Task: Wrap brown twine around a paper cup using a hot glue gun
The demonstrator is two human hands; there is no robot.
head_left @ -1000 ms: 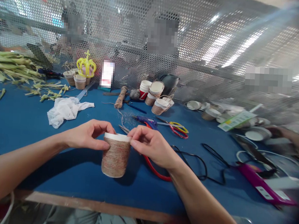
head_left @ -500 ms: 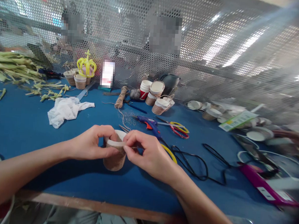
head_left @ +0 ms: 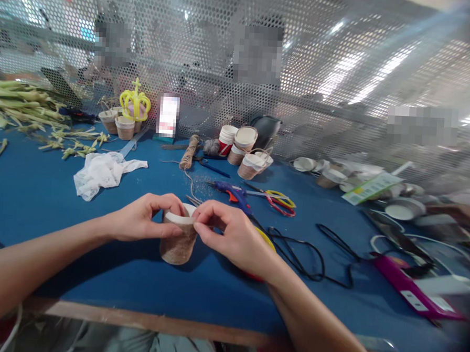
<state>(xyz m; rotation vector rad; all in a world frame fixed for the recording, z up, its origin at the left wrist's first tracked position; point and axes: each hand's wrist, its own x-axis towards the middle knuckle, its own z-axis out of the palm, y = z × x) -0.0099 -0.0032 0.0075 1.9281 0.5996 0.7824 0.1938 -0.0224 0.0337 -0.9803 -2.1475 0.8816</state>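
Observation:
A small cup (head_left: 178, 246) wrapped in brown twine, with a white rim, stands upright just above or on the blue tabletop. My left hand (head_left: 150, 219) clasps its left side, fingers inside the mouth and thumb against the outer wall. At the rim's right side, the thumb and forefinger of my right hand (head_left: 224, 233) are pinched together, apparently on the twine. That strand (head_left: 191, 181) trails from a twine bundle (head_left: 189, 151) towards the right fingertips; its end is hidden. Pointed metal tips (head_left: 194, 200) show behind the cup.
Behind my right hand lie a blue glue gun (head_left: 234, 193), scissors (head_left: 281, 198) and a black cord (head_left: 301, 258). More wrapped cups (head_left: 251, 166) stand near the mesh screen. A white cloth (head_left: 101, 174) and plant strips (head_left: 75, 144) lie left, a purple box (head_left: 414, 285) right.
The cup has become more upright, and its front wall shows more. My left thumb has shifted slightly left and up along it. The right hand keeps its pinch at the rim.

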